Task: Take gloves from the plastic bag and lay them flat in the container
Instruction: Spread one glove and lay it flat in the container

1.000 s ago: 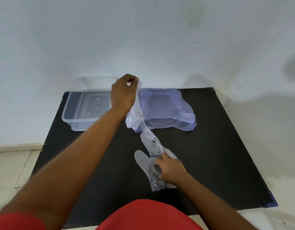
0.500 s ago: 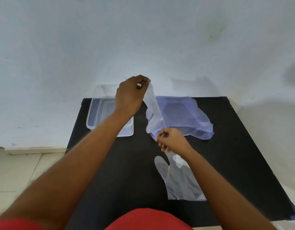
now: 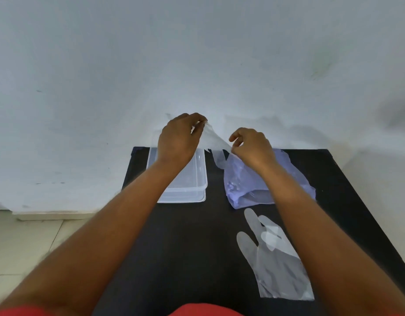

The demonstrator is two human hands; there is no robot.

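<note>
A thin clear plastic glove [image 3: 216,142] hangs stretched in the air between my hands. My left hand [image 3: 177,139] pinches its upper end, above the clear plastic container [image 3: 198,179]. My right hand [image 3: 251,147] pinches its lower edge over the bluish plastic bag [image 3: 242,183]; the glove's fingers dangle beside the bag. The container stands at the table's back left, partly hidden by my left forearm. A second clear glove [image 3: 274,258] lies flat on the black table [image 3: 181,247], near me and to the right.
A white wall rises directly behind the table. Pale floor tiles [image 3: 26,242] show to the left, beyond the table's left edge. My red shirt fills the bottom of the view.
My right hand left the glove lying on the table, rose to the glove held by my left hand and took hold of it. Both hands now stretch it higher, near the container.
</note>
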